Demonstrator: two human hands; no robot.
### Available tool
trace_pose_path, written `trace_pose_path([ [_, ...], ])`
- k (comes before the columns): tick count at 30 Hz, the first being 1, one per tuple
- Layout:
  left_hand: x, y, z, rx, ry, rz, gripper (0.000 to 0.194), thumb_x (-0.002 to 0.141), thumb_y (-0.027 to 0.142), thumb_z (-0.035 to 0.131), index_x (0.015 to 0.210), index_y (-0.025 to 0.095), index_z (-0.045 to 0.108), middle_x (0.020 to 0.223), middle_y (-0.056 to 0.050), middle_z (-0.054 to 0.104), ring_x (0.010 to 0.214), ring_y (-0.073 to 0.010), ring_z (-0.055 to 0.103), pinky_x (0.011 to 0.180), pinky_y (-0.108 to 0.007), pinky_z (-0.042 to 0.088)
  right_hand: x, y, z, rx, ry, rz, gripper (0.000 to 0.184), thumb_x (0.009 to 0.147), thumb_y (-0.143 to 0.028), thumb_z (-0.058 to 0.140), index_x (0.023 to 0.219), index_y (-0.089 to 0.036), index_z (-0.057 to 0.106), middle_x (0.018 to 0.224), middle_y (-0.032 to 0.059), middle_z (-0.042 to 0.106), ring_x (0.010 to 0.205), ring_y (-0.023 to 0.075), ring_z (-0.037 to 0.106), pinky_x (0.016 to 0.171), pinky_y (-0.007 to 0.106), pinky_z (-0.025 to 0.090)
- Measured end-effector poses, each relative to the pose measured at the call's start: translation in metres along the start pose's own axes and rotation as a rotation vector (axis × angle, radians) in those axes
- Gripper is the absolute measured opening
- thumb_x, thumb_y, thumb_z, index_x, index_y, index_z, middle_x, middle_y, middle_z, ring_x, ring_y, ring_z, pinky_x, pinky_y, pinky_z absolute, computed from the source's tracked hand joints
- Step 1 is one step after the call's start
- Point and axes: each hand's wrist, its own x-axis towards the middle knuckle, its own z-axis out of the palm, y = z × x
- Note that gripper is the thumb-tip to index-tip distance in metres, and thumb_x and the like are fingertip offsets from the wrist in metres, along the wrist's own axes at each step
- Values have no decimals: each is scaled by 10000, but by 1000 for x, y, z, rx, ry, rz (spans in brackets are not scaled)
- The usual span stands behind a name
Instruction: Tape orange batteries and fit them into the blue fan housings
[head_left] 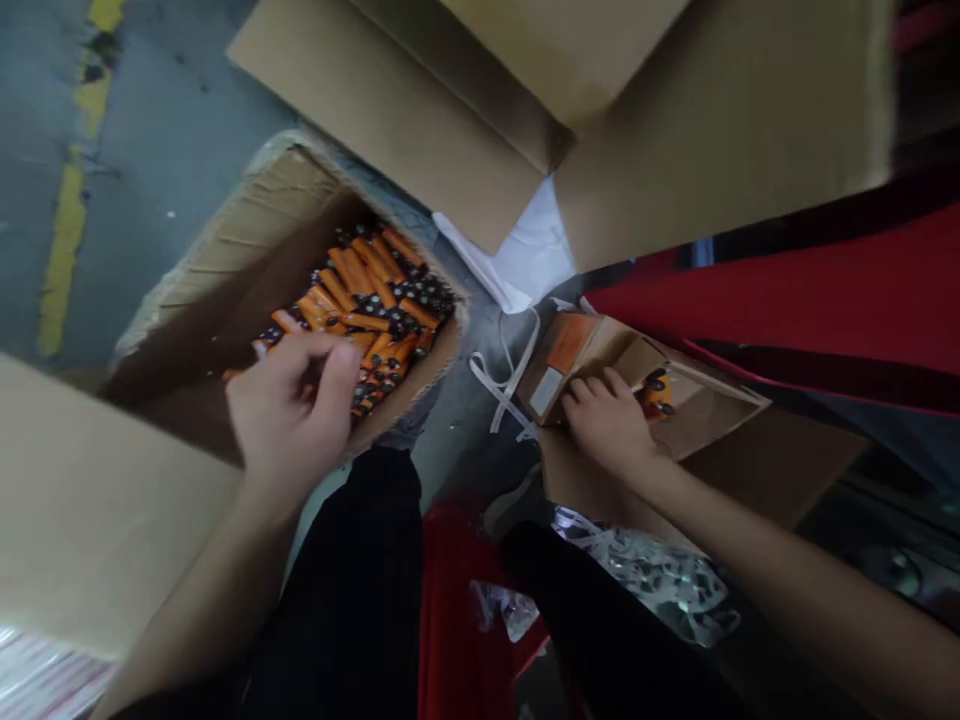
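Note:
My left hand (296, 400) is curled over the near edge of a large open carton (202, 260), thumb pressed toward the bent fingers. Whatever it may hold is hidden. Inside that carton lie many short orange cylinders (367, 262) with black ends, loosely piled. Over on the right, my right hand (611, 420) grips a small open cardboard box (712, 405), its bent fingers on the wall; the thumb is out of sight. A few orange pieces with black ends (658, 393) show inside the small box. It carries an orange and white label (571, 343).
A big open cardboard box (720, 130) stands ahead, with a white sheet (536, 245) under its corner. White straps (499, 385) lie on the floor. A red surface (810, 300) is at right. Clear plastic wrap (660, 580) and a red stool-like piece (457, 610) are below.

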Motion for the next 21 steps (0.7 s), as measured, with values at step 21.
trace_pose_path([
  [21, -14, -38, 4, 558, -640, 126, 428, 1045, 382, 412, 1289, 207, 716, 1327, -155, 719, 1227, -354, 661, 1077, -536, 540, -18, 7, 9, -1, 81, -90, 208, 964, -134, 639, 859, -166, 815, 960, 174, 771, 958, 315, 628, 770, 428, 316],
])
